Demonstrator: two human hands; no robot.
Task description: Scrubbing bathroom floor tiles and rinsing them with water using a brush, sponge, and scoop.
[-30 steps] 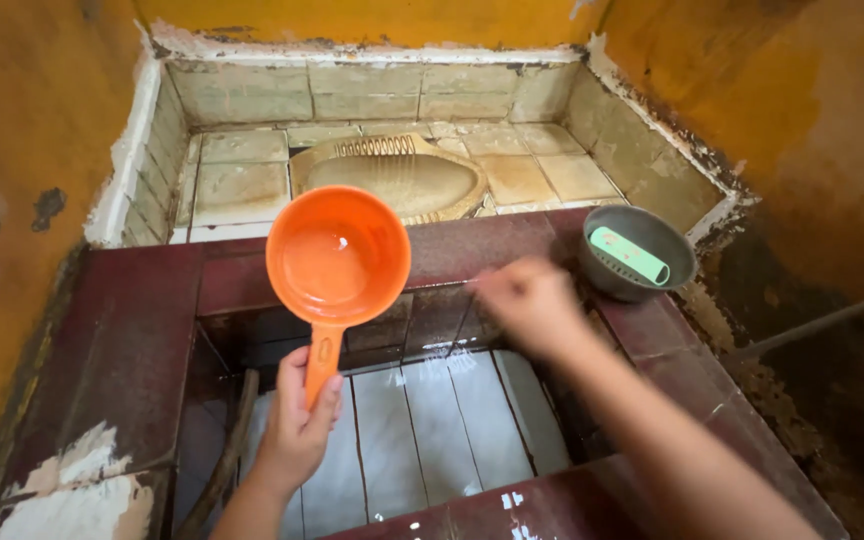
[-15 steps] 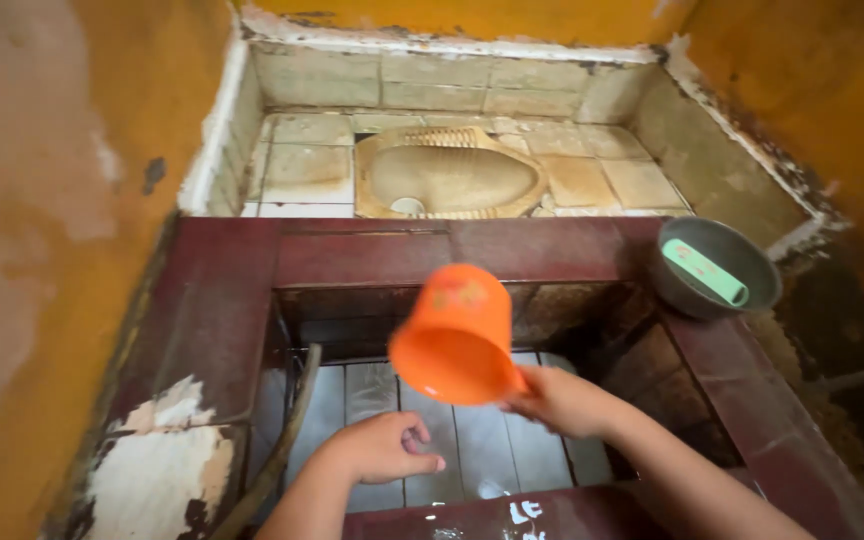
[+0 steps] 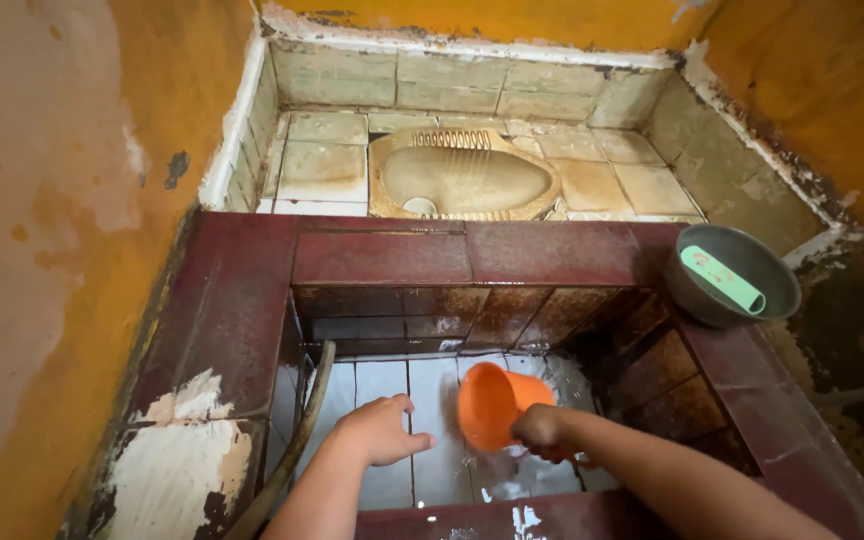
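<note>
Inside the tiled water tank (image 3: 232,310), the right hand (image 3: 542,430) grips an orange dipper (image 3: 492,403), tipped on its side low over the white floor tiles. The left hand (image 3: 382,432) hovers beside it, empty, fingers loosely curled.

Two bare hands are in view, the left hand (image 3: 380,432) and the right hand (image 3: 540,428). There is one round orange plastic dipper (image 3: 492,404), one grey plastic bowl (image 3: 697,293) far right, one green rectangular bar (image 3: 722,279), one tan ceramic squat pan (image 3: 462,178) and one dark hose (image 3: 297,440).
</note>
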